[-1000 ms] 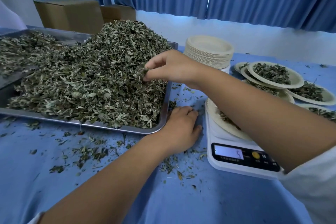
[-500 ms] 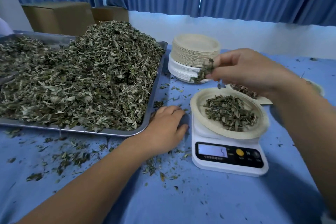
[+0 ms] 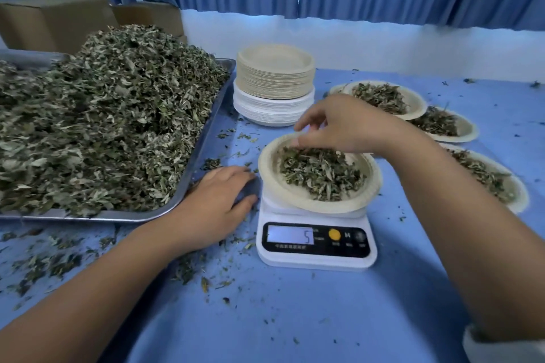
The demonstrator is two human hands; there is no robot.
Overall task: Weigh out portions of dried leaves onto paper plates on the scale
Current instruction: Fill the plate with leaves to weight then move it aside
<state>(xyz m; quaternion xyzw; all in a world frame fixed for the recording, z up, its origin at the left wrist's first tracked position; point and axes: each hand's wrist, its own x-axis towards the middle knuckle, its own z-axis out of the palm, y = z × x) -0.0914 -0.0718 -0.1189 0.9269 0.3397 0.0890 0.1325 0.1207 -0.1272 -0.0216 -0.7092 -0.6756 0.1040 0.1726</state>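
Note:
A white digital scale (image 3: 317,256) stands on the blue table, its display showing 5. On it sits a beige paper plate (image 3: 269,174) with a heap of dried leaves (image 3: 321,172). My right hand (image 3: 339,127) hovers over the plate's far side, fingers spread and pointing down, fingertips at the top of the heap. My left hand (image 3: 218,200) lies flat on the table between the scale and the metal tray (image 3: 206,138). The tray holds a big mound of dried leaves (image 3: 112,115).
A stack of unused paper plates (image 3: 275,82) stands behind the scale. Three filled plates (image 3: 413,100) (image 3: 466,130) (image 3: 519,194) lie to the right. Leaf crumbs litter the blue cloth (image 3: 295,318). Cardboard boxes (image 3: 56,20) and blue curtains stand behind the tray.
My right hand carried a pinch of leaves from the tray over to the plate on the scale, came down to it and spread its fingers. The left hand stayed put.

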